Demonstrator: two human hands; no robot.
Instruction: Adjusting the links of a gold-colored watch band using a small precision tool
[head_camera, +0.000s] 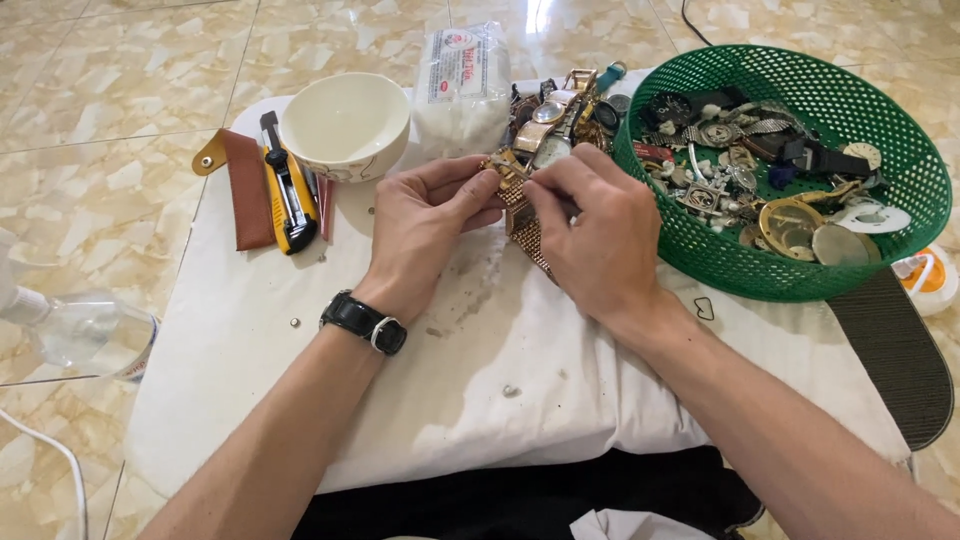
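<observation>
White cloth (480, 400) covers the low tabletop and carries almost everything. At its right end sits one round green plastic basket (900, 130), full of watch cases, dials and loose parts, too many and too tangled to count. Next in size is one white ceramic bowl (345, 125) at the far left, with one clear plastic bag of white material (462, 85) beside it. Between the bag and the basket lies a pile of wristwatches (555, 115); I cannot count them exactly. Left of the bowl lie one brown leather strap (245, 190) and one yellow and black utility knife (288, 195), side by side.

Both hands meet at the middle of the cloth on one gold metal mesh watch band (528, 232). Its long axis runs from the far left toward the near right, and the lower end hangs out under the right palm. The left hand (425, 220) pinches the upper end with closed fingertips. The right hand (590, 230) is closed over the band from the right, so both hands are equally near.
</observation>
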